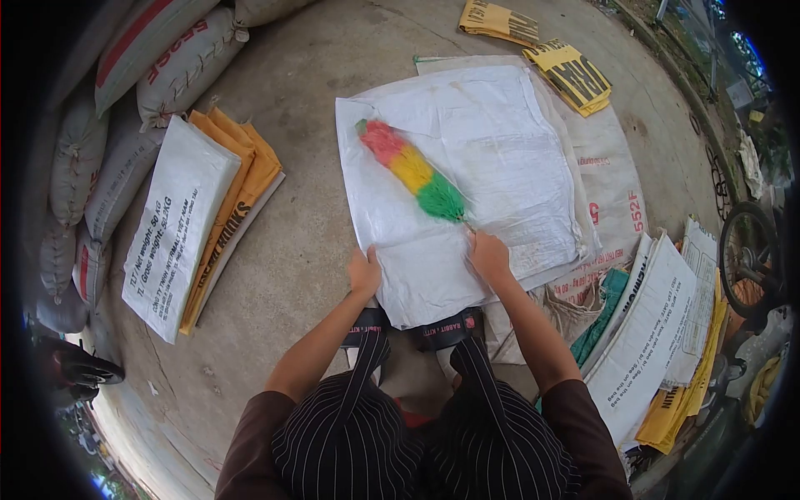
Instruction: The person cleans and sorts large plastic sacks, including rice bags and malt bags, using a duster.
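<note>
A white woven sack (433, 271) lies flat in front of my feet, on top of other flattened sacks. My left hand (364, 271) is closed on its left edge, near the bottom. In my right hand (490, 253) is the thin handle of a feather duster (414, 173), banded pink, yellow and green. The duster's fluffy head rests on or just over the white sack, pointing up and to the left; contact cannot be made out. A printed woven sack (612, 179) sticks out from under the white one on the right.
Folded sacks (179, 225) stand in a stack at left, beside piled full sacks (187, 67). Yellow folded sacks (571, 75) lie at the upper right. More folded sacks (646, 333) are stacked at my right, near a wheel (746, 258). Concrete floor (292, 83) surrounds them.
</note>
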`<state>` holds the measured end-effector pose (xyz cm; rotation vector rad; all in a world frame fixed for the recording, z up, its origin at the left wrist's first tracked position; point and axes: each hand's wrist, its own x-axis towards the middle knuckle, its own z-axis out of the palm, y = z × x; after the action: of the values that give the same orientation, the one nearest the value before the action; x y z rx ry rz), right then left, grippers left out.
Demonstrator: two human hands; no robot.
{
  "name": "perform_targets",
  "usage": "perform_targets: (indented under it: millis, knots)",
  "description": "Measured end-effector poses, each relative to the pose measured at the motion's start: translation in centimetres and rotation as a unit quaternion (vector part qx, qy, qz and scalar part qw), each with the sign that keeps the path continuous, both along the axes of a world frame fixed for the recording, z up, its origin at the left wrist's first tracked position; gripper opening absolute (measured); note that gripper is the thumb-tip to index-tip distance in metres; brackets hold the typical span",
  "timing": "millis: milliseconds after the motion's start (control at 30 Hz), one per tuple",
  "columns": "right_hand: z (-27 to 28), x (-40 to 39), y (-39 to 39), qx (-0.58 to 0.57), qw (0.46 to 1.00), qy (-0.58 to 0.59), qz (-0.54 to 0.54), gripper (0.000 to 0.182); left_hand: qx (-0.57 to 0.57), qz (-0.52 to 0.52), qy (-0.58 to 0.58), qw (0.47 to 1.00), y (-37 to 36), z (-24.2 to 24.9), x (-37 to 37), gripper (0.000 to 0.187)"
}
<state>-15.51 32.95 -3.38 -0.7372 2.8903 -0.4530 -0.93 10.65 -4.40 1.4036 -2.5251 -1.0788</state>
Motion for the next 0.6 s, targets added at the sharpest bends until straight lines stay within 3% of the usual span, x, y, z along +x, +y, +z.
perform_targets:
  millis: [333, 467, 533, 600]
  knots:
    - [1.8, -1.3, -5.5, -0.039, 0.999, 0.011, 0.023, 0.029, 0.024, 0.011, -0.041, 0.999, -1.0, -2.7, 1.3, 0.042]
    - [2.5, -0.5, -1.3, -0.158, 0.98, 0.061, -0.101, 0.027, 0.131, 0.033, 0.078, 0.988, -1.8, -2.8, 1.6, 0.041]
    - [1.5, -0.7, 2.4, -0.134, 0.956, 0.096, -0.241, 0.026, 0.162, 0.031, 0.104, 0.981, -2.3, -2.5, 0.7, 0.041]
    - [0.1, -1.4, 6.6, -0.029, 0.945, 0.035, -0.325, 0.029, 0.243, 0.081, 0.199, 0.946, -3.6, -4.0, -0.8, 0.042]
